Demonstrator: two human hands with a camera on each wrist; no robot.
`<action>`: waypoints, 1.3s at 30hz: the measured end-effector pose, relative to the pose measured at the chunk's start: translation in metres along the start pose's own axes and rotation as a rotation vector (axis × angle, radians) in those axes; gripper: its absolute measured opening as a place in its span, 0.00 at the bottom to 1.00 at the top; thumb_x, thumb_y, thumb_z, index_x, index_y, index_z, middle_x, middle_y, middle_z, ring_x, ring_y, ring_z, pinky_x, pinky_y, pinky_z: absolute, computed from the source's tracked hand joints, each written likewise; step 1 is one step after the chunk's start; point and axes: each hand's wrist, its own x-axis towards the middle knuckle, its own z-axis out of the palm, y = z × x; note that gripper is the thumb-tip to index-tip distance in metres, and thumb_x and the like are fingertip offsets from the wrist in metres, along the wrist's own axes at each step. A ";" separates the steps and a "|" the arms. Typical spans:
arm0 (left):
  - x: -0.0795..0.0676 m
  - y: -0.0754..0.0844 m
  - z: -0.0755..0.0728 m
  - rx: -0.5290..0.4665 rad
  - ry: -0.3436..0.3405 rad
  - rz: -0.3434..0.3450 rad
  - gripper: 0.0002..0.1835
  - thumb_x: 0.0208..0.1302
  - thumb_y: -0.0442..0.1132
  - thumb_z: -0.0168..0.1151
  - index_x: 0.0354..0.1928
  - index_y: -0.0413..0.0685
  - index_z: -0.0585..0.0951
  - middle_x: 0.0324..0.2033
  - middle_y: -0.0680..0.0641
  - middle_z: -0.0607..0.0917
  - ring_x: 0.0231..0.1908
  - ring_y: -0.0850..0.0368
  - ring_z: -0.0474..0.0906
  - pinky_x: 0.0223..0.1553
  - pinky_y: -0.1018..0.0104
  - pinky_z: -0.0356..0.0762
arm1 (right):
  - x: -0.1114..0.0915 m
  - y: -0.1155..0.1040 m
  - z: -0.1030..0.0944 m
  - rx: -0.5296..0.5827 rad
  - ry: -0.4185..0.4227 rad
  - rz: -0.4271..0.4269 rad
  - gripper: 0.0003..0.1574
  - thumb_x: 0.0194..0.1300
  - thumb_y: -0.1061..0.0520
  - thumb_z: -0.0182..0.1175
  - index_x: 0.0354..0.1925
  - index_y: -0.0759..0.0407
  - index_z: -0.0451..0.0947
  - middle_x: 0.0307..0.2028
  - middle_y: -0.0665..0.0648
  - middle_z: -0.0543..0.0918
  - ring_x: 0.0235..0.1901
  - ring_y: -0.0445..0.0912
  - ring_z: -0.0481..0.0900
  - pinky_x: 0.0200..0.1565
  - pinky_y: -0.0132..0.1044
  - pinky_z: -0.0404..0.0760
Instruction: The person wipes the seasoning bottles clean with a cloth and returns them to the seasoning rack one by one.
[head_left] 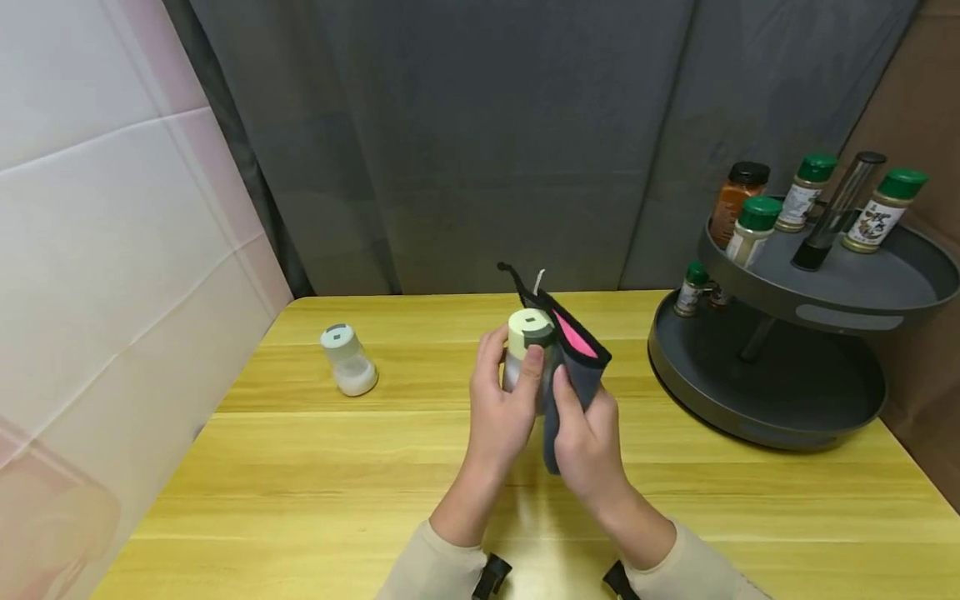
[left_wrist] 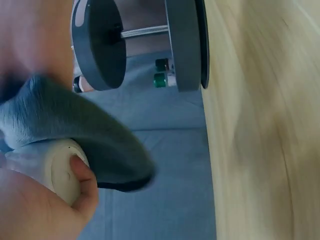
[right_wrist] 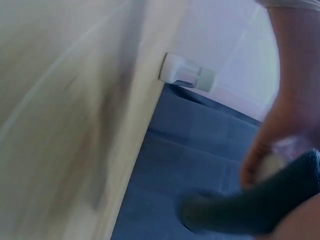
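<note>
My left hand grips a clear seasoning shaker with a pale yellow-green cap, raised over the wooden table, its thumb near the cap's dark grey flap. Close beside it, my right hand pinches a folded grey cloth with black edging, a pink patch and a dark loop at the top. The cloth lies against the shaker's right side and hides part of it. From the left wrist, the cloth arches over the shaker's cap. Motion blurs the cloth in the right wrist view.
A second shaker with a pale cap and white contents stands on the table at left. To the right is a dark two-tier rack bearing several green-capped spice bottles, a black-capped orange jar and a clear-and-black grinder-like tube.
</note>
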 end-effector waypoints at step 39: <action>0.004 0.002 0.006 0.008 0.033 0.020 0.20 0.77 0.47 0.64 0.66 0.50 0.81 0.54 0.45 0.81 0.52 0.55 0.74 0.55 0.55 0.74 | 0.009 -0.010 -0.001 -0.017 0.057 0.032 0.25 0.86 0.48 0.47 0.65 0.62 0.78 0.45 0.64 0.83 0.41 0.47 0.78 0.46 0.32 0.77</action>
